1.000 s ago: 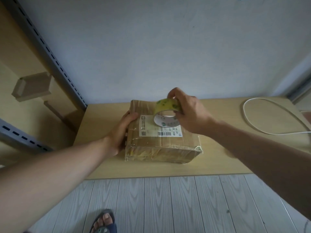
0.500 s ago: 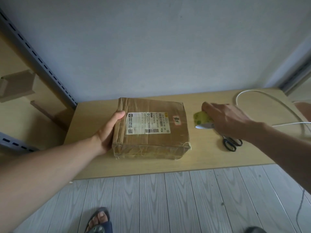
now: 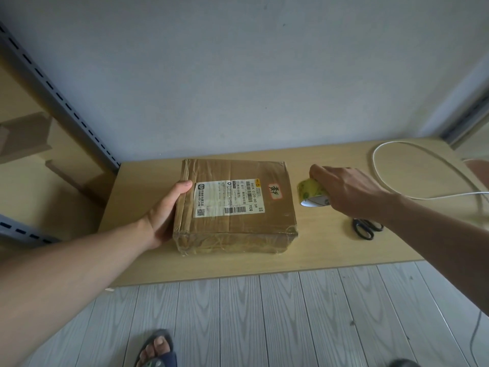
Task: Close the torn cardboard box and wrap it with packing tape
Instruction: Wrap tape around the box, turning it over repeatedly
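Pale wooden tabletop (image 3: 330, 250) runs along a grey-white wall; on it lies the closed brown cardboard box (image 3: 238, 229), flat, glossy tape over its seams and a white shipping label (image 3: 229, 198) on top; the left hand (image 3: 165, 213) clasps the box's left side, thumb hooked over the top edge; just right of the box, the right hand (image 3: 349, 190) grips a yellowish packing tape roll (image 3: 310, 190) from above, low at the table; black-handled scissors (image 3: 366, 229) lie near that wrist; a white cable (image 3: 391, 165) loops far right.

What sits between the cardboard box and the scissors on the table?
Head view: the tape roll, gripped by the right hand, lies between the cardboard box and the scissors.
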`<action>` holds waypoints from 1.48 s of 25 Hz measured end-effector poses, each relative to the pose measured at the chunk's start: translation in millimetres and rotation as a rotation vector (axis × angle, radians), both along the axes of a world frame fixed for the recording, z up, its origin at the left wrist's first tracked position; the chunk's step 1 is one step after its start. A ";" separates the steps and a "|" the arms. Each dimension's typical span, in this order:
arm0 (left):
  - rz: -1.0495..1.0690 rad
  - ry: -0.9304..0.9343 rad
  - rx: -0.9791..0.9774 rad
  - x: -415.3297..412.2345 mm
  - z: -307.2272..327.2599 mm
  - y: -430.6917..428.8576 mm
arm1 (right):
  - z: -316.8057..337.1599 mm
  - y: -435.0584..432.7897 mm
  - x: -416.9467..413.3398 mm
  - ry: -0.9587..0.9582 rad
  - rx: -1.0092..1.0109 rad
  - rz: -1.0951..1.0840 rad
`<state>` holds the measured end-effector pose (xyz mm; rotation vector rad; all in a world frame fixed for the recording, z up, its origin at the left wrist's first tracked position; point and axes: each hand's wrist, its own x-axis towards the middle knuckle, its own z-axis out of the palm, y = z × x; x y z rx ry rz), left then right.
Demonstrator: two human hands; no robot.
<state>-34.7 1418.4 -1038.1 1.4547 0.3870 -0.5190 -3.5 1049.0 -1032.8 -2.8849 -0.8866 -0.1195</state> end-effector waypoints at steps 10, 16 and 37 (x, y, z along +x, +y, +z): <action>-0.116 -0.395 0.672 15.7 8.0 17.2 | -42.4 31.6 5.2 0.095 -0.052 -0.066; -1.072 -0.639 1.039 20.6 64.4 -104.2 | -35.4 35.5 2.2 0.130 -0.140 -0.106; -0.796 -0.814 0.565 23.0 99.5 -54.3 | 88.1 84.1 -18.9 0.164 0.907 -0.360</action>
